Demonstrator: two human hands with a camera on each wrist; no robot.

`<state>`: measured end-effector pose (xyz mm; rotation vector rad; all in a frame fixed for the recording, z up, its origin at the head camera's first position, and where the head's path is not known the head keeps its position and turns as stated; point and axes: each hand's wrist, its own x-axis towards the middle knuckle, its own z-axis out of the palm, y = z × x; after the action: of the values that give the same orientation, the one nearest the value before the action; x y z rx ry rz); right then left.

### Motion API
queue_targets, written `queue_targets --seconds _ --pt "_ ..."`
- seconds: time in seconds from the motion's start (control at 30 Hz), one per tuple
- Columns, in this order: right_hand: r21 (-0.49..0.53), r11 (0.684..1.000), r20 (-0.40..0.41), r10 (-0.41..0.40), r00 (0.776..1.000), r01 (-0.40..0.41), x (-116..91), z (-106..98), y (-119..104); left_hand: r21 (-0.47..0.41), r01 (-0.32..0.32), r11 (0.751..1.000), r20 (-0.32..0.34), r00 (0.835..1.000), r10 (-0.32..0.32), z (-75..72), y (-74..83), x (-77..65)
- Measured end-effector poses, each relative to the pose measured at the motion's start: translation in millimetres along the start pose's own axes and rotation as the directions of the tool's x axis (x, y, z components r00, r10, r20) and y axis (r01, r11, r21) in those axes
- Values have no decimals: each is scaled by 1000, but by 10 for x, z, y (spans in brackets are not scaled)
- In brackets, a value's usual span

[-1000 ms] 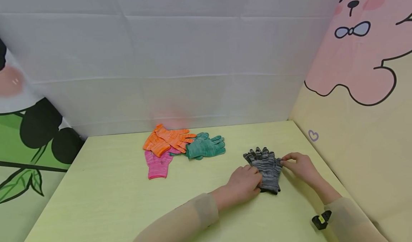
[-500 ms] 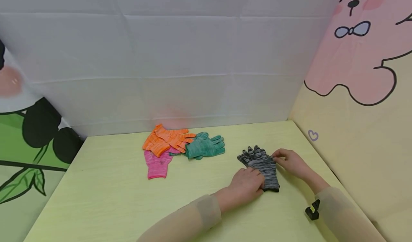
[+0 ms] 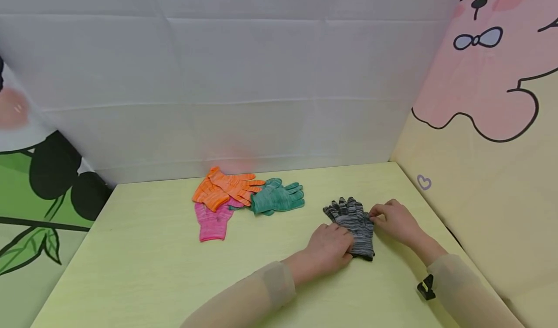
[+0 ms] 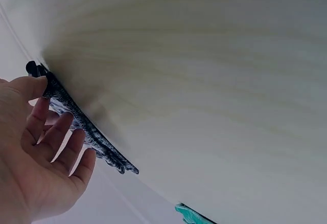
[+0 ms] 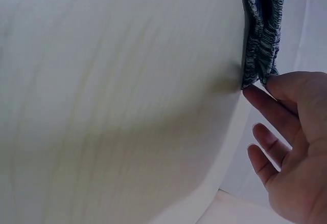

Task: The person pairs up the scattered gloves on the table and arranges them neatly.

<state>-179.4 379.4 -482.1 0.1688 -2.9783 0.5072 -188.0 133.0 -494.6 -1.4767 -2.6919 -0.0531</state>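
Observation:
A black-and-grey striped knit glove point(image 3: 359, 226) lies on the right part of the table, its fingers pointing to the back wall. My left hand point(image 3: 329, 248) pinches its near left edge by the cuff; the thumb and index finger close on dark knit in the left wrist view, the other fingers loosely bent. At the glove's thumb side, my right hand point(image 3: 395, 221) pinches the edge between thumb and index finger. Knit layers point(image 5: 263, 35) show stacked there in the right wrist view. The left hand covers part of the palm and cuff.
Orange gloves point(image 3: 233, 187) lie at the back, overlapping a pink glove point(image 3: 213, 224) and teal-green gloves point(image 3: 279, 197) beside them. A pale yellow table point(image 3: 131, 260) meets a white back wall point(image 3: 261, 66) and a cream right wall point(image 3: 488, 197) with a pink cartoon animal.
The striped glove has shifted a little left and away from me, its fingers spreading leftward. My right hand has moved left with it, while the left hand keeps its hold near the cuff.

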Motion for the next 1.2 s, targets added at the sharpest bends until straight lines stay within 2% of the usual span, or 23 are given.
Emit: queue_targets --seconds 0.1,0.33,0.5,0.63,0.83,1.0,1.2 --pt "12 1000 8 21 1000 -21 -23 -8 -4 -5 5 1000 -8 1000 -5 10 -26 -10" --pt "118 992 -17 51 999 -49 -25 -19 -8 34 -14 999 -25 1000 15 63 -1 24" --pt "210 977 -45 33 998 -23 30 1 32 14 3 1000 -37 999 -2 65 9 29" --pt "289 957 -35 12 999 -1 87 41 57 -1 13 1000 -63 998 -13 54 11 31" --pt "236 972 22 13 1000 -18 165 94 55 7 37 999 -78 996 -37 43 38 72" --pt "202 979 11 36 999 -37 171 89 42 28 64 998 -73 995 -62 43 73 105" --pt "221 973 18 69 997 -71 173 114 70 38 72 997 -39 997 -71 54 77 107"
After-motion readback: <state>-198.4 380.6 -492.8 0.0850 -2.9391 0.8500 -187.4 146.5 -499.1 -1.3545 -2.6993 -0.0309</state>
